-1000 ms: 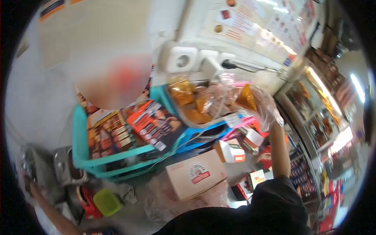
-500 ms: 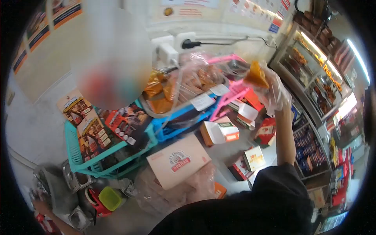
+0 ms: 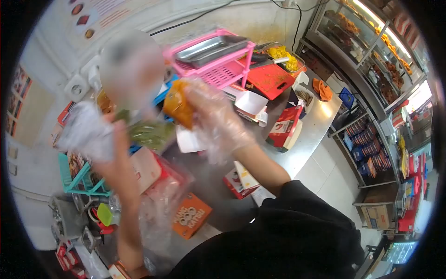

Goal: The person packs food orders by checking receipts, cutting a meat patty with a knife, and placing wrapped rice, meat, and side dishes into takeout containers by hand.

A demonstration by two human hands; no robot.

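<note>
My right hand point(image 3: 216, 118), in a clear plastic glove, grips a small plastic bag of orange-yellow sauce point(image 3: 176, 106) above the steel table. At the left my bare left hand point(image 3: 114, 165) is raised and smeared by motion. Its fingers close on a crumpled white thing point(image 3: 83, 128), too blurred to tell whether cloth, paper or plastic. Between the hands lies something green in clear plastic point(image 3: 148, 134). A folded cardboard box point(image 3: 145, 172) and clear plastic wrapping point(image 3: 160, 209) lie beside my left forearm.
A pink rack point(image 3: 232, 74) bears a steel tray point(image 3: 211, 50). Right of it are a red cutting board point(image 3: 269, 79), a red box point(image 3: 284, 128) and an orange cloth point(image 3: 322, 89). An orange box point(image 3: 192, 216) sits near me. A teal basket point(image 3: 83, 179) stands left, a glass food cabinet point(image 3: 367, 51) right.
My view has swung to the right. My left hand has come up from the lower left with the white thing. My right hand still holds the sauce bag, now nearer the middle.
</note>
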